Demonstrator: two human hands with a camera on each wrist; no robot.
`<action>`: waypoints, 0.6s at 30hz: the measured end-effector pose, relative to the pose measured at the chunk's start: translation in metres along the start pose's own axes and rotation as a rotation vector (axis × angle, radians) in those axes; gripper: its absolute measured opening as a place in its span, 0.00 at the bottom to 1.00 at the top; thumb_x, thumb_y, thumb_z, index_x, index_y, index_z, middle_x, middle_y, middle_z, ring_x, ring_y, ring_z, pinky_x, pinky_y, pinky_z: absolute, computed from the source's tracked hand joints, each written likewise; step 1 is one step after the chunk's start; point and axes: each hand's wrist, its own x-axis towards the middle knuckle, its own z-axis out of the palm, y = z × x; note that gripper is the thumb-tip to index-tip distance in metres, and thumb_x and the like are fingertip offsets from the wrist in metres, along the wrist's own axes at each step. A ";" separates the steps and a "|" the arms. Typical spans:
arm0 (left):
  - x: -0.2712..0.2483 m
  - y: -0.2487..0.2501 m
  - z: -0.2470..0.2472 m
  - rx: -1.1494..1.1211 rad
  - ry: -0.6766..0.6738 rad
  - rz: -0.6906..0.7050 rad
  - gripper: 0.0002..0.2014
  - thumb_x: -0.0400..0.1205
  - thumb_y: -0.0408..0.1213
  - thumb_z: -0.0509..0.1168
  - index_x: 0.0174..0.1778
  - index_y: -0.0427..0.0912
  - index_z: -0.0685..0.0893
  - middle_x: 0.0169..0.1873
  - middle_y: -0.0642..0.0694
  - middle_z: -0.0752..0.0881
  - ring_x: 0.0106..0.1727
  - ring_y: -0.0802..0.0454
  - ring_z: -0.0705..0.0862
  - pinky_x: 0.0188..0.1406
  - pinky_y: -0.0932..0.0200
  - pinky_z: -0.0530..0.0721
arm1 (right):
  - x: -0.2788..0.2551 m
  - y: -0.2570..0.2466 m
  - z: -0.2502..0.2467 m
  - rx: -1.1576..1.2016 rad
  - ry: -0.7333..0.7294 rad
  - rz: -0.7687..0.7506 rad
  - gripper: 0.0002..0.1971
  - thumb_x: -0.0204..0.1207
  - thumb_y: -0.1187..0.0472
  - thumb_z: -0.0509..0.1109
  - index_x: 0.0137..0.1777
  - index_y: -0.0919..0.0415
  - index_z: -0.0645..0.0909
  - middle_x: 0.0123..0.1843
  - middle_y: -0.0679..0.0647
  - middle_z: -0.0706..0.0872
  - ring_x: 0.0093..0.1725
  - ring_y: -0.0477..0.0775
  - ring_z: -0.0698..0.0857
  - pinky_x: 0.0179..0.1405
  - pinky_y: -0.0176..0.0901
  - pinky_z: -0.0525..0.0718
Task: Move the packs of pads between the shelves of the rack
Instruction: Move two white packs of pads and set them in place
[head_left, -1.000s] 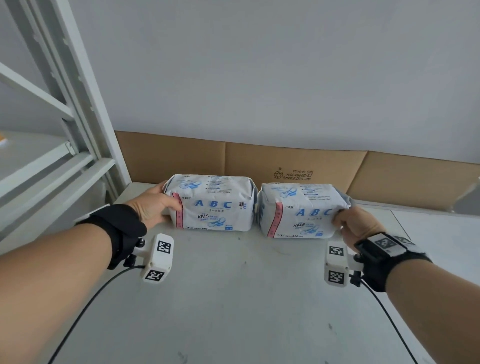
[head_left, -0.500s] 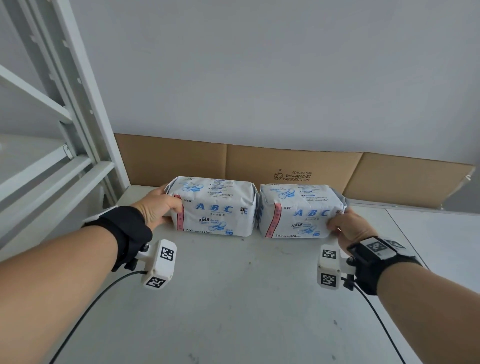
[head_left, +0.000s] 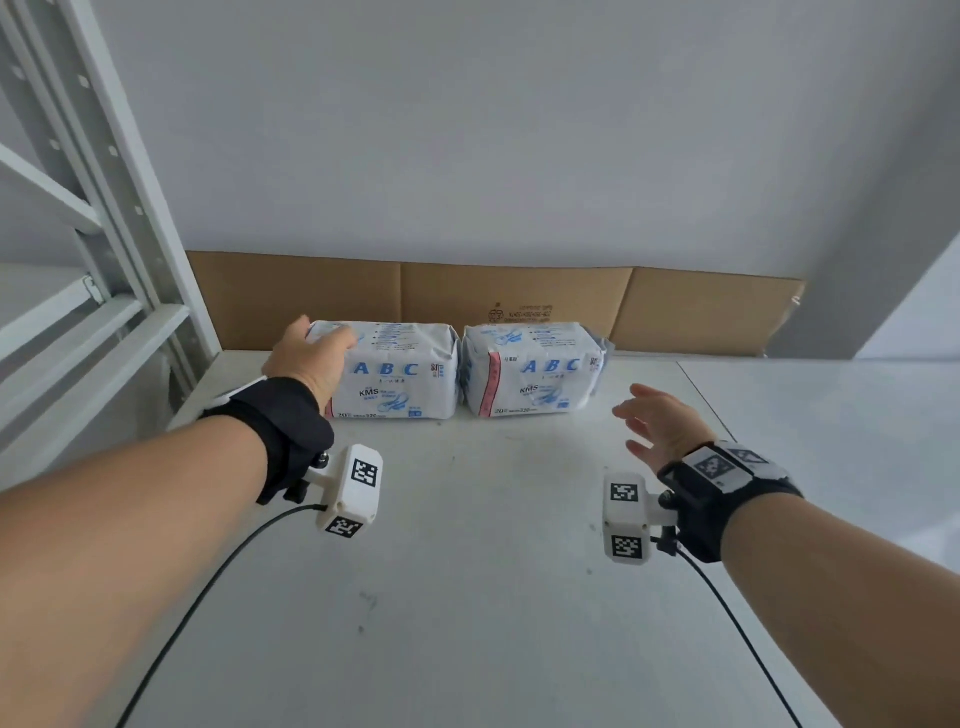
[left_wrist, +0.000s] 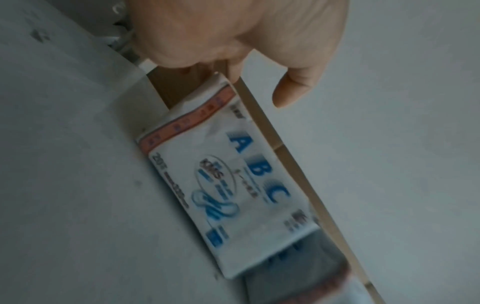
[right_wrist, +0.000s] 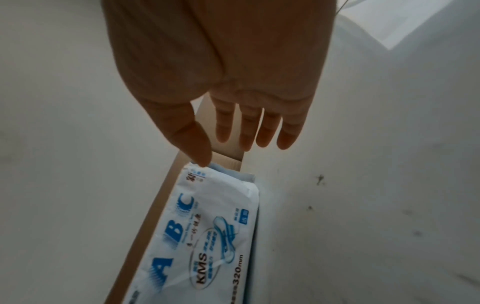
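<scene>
Two white packs of pads with blue "ABC" print stand side by side at the back of the white shelf (head_left: 493, 571). My left hand (head_left: 324, 340) lies over the top left corner of the left pack (head_left: 400, 374). In the left wrist view the fingers touch the end of that pack (left_wrist: 233, 174), and the thumb of my left hand (left_wrist: 259, 82) hangs clear of it. My right hand (head_left: 654, 421) hovers open with spread fingers, in front of and to the right of the right pack (head_left: 535, 369). The right wrist view shows my right hand (right_wrist: 226, 144) empty, just off the right pack (right_wrist: 207, 236).
A strip of brown cardboard (head_left: 519, 296) lines the wall directly behind the packs. The rack's white upright (head_left: 104, 182) and a neighbouring shelf stand at the left. Cables run from both wrist cameras across the bare shelf in front.
My right hand has let go of the right pack's end and drawn back, fingers spread. My left hand has slid from the left pack's end up onto its top corner. Both packs stay put.
</scene>
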 end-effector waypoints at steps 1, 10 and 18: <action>-0.010 0.004 0.003 0.033 0.008 0.029 0.42 0.68 0.51 0.64 0.80 0.46 0.64 0.78 0.45 0.70 0.76 0.42 0.70 0.75 0.46 0.70 | -0.011 -0.002 -0.005 0.012 -0.015 -0.016 0.21 0.71 0.73 0.70 0.61 0.54 0.79 0.56 0.55 0.82 0.63 0.54 0.78 0.61 0.52 0.76; -0.154 0.071 0.072 -0.044 -0.158 0.287 0.31 0.76 0.38 0.66 0.78 0.46 0.68 0.77 0.46 0.70 0.74 0.48 0.71 0.72 0.52 0.72 | -0.121 -0.012 -0.106 0.065 -0.083 -0.217 0.13 0.72 0.66 0.73 0.55 0.53 0.82 0.55 0.54 0.88 0.58 0.53 0.85 0.65 0.53 0.79; -0.393 0.070 0.195 -0.213 -0.532 0.284 0.22 0.76 0.33 0.68 0.67 0.43 0.76 0.65 0.46 0.80 0.61 0.51 0.79 0.59 0.56 0.77 | -0.233 0.046 -0.297 0.013 0.014 -0.239 0.14 0.71 0.67 0.74 0.56 0.54 0.82 0.52 0.54 0.88 0.57 0.54 0.84 0.61 0.50 0.79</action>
